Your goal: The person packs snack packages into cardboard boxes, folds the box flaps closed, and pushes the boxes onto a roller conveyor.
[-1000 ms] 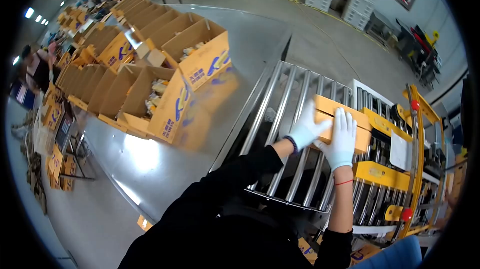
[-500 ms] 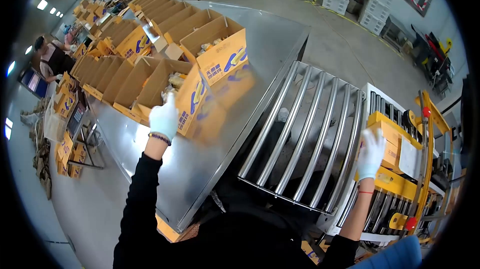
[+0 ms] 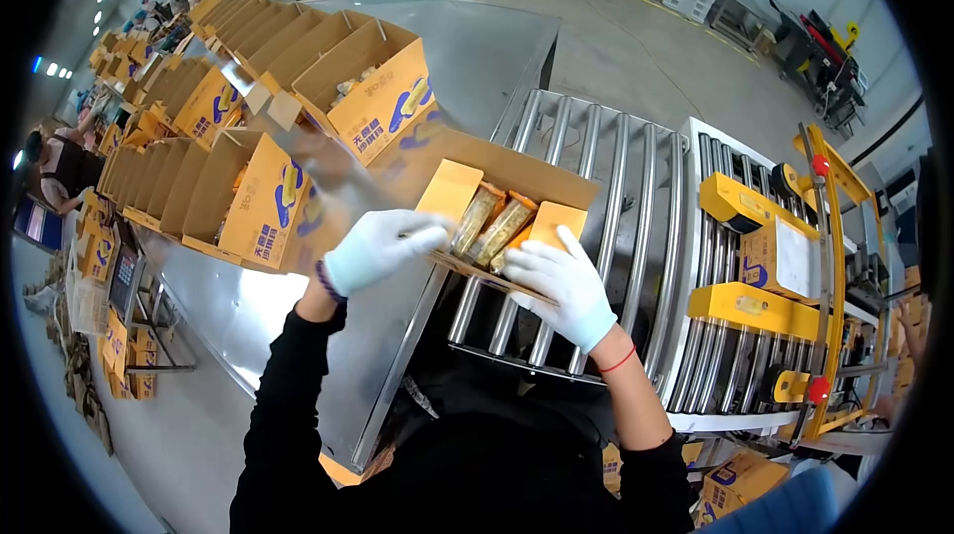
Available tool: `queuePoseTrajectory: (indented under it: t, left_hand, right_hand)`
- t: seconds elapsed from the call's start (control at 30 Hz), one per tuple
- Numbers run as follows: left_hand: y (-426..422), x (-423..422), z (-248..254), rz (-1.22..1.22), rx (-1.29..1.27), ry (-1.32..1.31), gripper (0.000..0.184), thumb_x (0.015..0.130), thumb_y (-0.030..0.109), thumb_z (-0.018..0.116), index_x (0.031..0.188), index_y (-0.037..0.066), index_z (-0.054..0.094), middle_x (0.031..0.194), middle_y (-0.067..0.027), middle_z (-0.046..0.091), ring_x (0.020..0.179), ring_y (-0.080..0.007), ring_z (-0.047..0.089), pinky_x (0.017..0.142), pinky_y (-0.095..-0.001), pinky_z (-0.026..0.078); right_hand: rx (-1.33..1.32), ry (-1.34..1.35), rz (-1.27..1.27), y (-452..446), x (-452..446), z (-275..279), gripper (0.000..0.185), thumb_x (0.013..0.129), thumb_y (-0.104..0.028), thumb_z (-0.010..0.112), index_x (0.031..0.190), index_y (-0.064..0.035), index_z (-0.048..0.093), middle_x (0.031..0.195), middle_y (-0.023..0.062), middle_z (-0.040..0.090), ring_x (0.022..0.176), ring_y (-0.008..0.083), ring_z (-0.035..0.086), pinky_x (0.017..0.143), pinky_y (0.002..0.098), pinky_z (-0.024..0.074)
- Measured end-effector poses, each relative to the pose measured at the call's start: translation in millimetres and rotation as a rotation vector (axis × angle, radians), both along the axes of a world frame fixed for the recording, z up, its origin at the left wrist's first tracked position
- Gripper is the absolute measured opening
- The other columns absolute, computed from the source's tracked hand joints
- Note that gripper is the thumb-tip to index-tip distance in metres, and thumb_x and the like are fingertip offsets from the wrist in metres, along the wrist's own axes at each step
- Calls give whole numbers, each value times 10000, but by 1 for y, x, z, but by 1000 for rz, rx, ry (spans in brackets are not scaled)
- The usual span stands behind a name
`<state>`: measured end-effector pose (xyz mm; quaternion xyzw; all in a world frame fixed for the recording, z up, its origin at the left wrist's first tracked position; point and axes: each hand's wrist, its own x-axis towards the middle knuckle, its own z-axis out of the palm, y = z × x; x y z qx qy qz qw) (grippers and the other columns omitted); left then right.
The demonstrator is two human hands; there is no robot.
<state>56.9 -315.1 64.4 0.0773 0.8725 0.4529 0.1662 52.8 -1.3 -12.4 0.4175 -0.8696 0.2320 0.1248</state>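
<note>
An open cardboard carton point(image 3: 561, 179) lies in front of me, across the steel table's edge and the rollers. Several wrapped bars point(image 3: 497, 226) are inside it, and its end flaps stand spread. My left hand point(image 3: 383, 251), in a white glove, reaches to the carton's left end with its fingers stretched out by the flap. At the carton's front right side, my right hand point(image 3: 568, 286), also gloved, grips the front wall with its fingers over the edge. Its thumb lies low along the outside. Part of the front wall is hidden behind this hand.
Rows of open printed cartons point(image 3: 266, 201) stand on the steel table point(image 3: 487, 32) to the left. Bare steel rollers point(image 3: 648, 226) lead right to a yellow-framed machine point(image 3: 760, 315) with a carton point(image 3: 760, 258) between its guides. Other people work at the far left.
The front carton of the left row has come right, toward the rollers. My right hand has left the yellow machine and joined it. The view has turned to the right.
</note>
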Motion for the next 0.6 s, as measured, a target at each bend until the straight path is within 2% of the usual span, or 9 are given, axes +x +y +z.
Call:
queuePoseTrajectory:
  t: [0.1,0.17,0.23,0.3,0.4,0.43,0.5,0.53,0.6]
  left_hand:
    - [14,-24,-10,23,-152,155,353,1021,293,627,1185,-3,725,1122,-144,750,1000,-252,713,919,-364,538]
    - [24,-47,-43,-12,-105,286,348,976,265,692,1209,7,689,1143,-152,699,1051,-306,680,923,-382,534]
    - [39,-60,-71,175,-410,739,442,904,259,781,1256,41,628,1198,-162,612,1144,-364,626,947,-403,522]
    - [36,-67,-84,221,-431,750,567,853,285,841,1298,54,575,1252,-170,545,1224,-371,581,1015,-406,493]
    - [25,-60,-109,543,120,428,661,932,365,781,1402,-28,531,1353,-131,577,1272,-248,570,1097,-344,442]
    - [13,-59,-115,546,110,428,661,932,365,781,1402,-28,531,1353,-131,577,1272,-248,570,1097,-344,442]
    - [-5,-59,-121,389,573,-25,627,1009,372,684,1444,-42,507,1373,-120,601,1297,-191,553,1075,-331,457]
    - [3,-53,-111,349,620,-13,562,1051,365,613,1426,-43,524,1331,-104,636,1245,-152,575,1047,-319,476]
    - [20,-61,-92,312,593,-51,546,1029,336,650,1401,-49,545,1299,-109,650,1183,-157,608,1014,-311,496]
  right_hand:
    - [-303,-487,98,8,-11,14,366,904,-279,751,1220,-94,746,1193,140,733,1101,291,665,1041,401,469]
    - [-483,-590,-49,2,-17,17,389,916,-257,740,1263,-81,723,1213,158,715,1046,307,653,966,380,497]
    - [-161,-139,-73,-1,-34,20,598,823,-222,796,1381,-94,625,1321,151,642,1217,332,593,1081,431,442]
    - [-72,20,-186,-8,-36,38,791,748,-253,849,1455,-82,536,1413,150,565,1326,344,517,1164,501,362]
    - [6,102,-425,-25,-25,58,903,705,-278,879,1478,-33,483,1471,158,503,1357,362,475,1202,553,298]
    - [16,104,-443,-28,-19,49,931,688,-302,888,1465,5,477,1451,164,517,1354,356,478,1216,578,274]
    - [1,-79,-354,-28,9,37,963,674,-329,895,1476,-8,469,1433,160,523,1355,342,473,1224,571,271]
    - [-5,-93,-300,-26,21,29,982,664,-352,900,1477,-12,467,1413,157,531,1343,326,480,1221,568,279]
    - [124,-54,-323,-12,30,10,990,658,-351,910,1489,-49,465,1427,131,530,1343,299,488,1226,558,275]
